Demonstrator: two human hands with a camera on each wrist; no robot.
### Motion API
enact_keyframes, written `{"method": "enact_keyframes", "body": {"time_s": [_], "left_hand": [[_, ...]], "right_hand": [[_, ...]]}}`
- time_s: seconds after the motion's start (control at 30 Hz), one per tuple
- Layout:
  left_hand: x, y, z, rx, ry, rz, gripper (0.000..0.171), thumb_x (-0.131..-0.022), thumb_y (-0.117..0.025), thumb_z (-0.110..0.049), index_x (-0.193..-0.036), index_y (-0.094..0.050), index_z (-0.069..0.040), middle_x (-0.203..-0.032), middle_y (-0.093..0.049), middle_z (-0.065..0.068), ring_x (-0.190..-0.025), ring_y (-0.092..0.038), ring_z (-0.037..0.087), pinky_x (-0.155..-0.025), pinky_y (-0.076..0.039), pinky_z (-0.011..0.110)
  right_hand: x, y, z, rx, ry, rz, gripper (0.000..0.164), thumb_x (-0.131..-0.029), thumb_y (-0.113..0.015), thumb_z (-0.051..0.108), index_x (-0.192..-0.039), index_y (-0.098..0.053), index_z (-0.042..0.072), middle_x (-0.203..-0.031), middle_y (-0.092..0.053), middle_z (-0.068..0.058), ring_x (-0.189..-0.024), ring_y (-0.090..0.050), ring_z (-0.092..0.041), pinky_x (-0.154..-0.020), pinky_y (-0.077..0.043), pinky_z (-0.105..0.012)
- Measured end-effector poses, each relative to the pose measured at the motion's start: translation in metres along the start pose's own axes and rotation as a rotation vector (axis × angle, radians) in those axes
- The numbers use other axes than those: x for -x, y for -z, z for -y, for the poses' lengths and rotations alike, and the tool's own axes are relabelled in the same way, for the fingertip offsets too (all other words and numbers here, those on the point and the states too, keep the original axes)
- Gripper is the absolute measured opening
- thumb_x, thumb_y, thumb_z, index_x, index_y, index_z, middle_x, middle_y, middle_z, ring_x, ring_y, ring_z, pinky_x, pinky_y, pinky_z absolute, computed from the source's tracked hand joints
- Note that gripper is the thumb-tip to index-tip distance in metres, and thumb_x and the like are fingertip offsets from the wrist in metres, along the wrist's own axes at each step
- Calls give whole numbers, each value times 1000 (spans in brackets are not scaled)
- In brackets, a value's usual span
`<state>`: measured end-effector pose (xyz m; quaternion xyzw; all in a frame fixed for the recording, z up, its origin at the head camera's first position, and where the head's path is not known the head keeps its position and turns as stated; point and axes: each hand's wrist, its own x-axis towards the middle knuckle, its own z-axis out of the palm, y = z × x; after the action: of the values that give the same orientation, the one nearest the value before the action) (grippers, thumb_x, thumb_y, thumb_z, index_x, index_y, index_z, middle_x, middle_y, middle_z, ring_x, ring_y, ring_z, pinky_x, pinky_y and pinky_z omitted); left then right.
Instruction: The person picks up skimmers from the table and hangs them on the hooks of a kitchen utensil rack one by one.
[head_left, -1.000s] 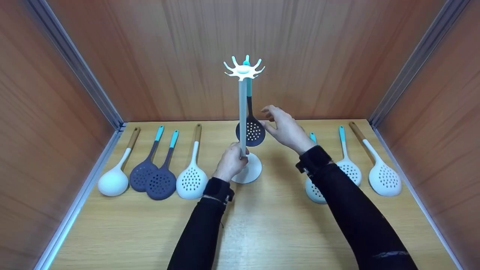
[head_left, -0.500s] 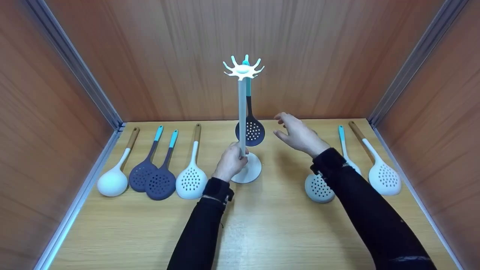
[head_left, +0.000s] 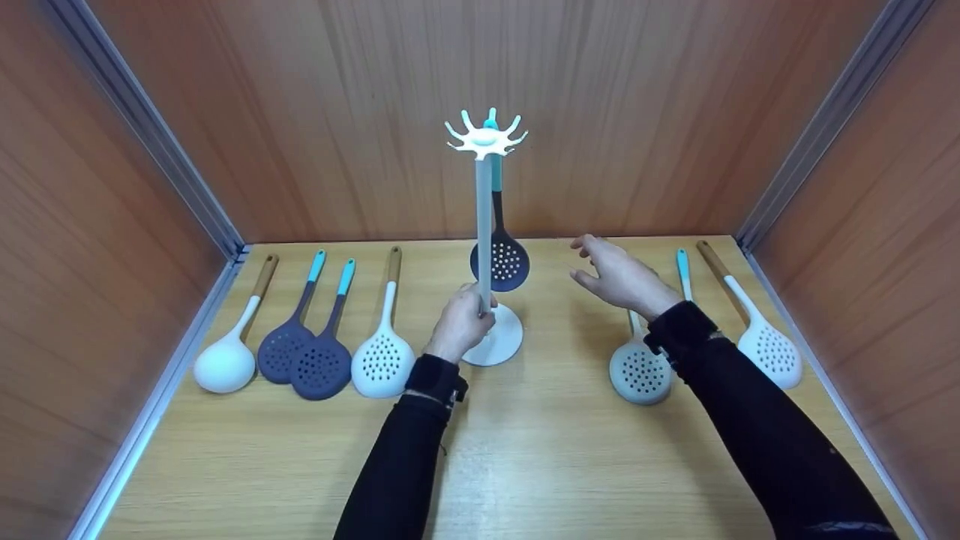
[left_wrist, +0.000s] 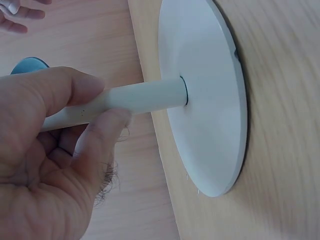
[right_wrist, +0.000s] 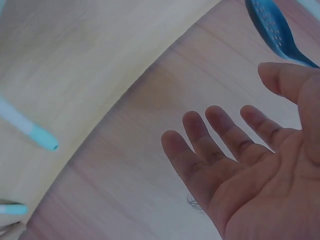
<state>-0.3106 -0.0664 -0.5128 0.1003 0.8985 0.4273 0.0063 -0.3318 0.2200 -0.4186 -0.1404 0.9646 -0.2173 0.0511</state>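
Observation:
My left hand (head_left: 461, 322) grips the white post of a utensil stand (head_left: 484, 225) low down, just above its round base (left_wrist: 205, 135). From the back of the stand's hooked top hangs a dark skimmer (head_left: 511, 264) with a turquoise handle, partly hidden by the post. My right hand (head_left: 622, 274) is in the air to the right of the stand, fingers loosely spread, holding nothing. Below it on the table lies a pale skimmer (head_left: 640, 373), its handle mostly covered by the hand. In the right wrist view the palm (right_wrist: 270, 185) is bare, with the hanging skimmer (right_wrist: 272, 25) beyond the thumb.
To the left lie a white ladle (head_left: 225, 365), two overlapping dark skimmers (head_left: 321, 367) and a white skimmer (head_left: 383, 364). At right, a wooden-handled white skimmer (head_left: 770, 356) and a turquoise handle (head_left: 684, 271) show beside the right arm. Wooden walls (head_left: 637, 120) enclose the table.
My right hand has moved away from the hanging skimmer, to the right and slightly nearer me. The left hand, the stand and the hanging skimmer stay nearly still.

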Motion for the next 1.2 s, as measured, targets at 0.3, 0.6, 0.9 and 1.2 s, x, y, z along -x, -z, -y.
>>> {"method": "enact_keyframes", "body": {"time_s": [0.3, 0.6, 0.9, 1.2], "left_hand": [[1, 1, 0, 3, 3, 2, 16, -104, -72, 9, -117, -74, -1, -121, -72, 18, -110, -69, 32, -101, -65, 50], [0, 0, 0, -1, 7, -2, 16, -103, -73, 10, -116, -74, 1, -118, -71, 18, -110, -66, 31, -102, -64, 51], [0, 1, -1, 4, 14, 7, 17, -104, -73, 10, -118, -75, 2, -122, -73, 20, -115, -69, 34, -106, -65, 52], [0, 0, 1, 7, -5, 0, 17, -103, -73, 10, -118, -76, 3, -122, -73, 21, -115, -70, 35, -105, -65, 53]], "right_hand": [[11, 3, -18, 35, -10, 41, 59, -121, -66, 26, -172, -48, 2, -167, -62, -32, -152, -65, -51, -122, -60, -67], [18, 4, -38, 61, -14, 90, 63, -120, -66, 26, -173, -46, 0, -166, -61, -35, -150, -65, -54, -120, -60, -68], [26, 3, -52, 62, -61, 117, 64, -120, -67, 25, -174, -45, -2, -164, -61, -35, -149, -65, -53, -119, -59, -68], [29, -1, -65, 72, -121, 140, 66, -120, -67, 24, -175, -43, -2, -165, -60, -35, -149, -65, -52, -120, -60, -66]]}}
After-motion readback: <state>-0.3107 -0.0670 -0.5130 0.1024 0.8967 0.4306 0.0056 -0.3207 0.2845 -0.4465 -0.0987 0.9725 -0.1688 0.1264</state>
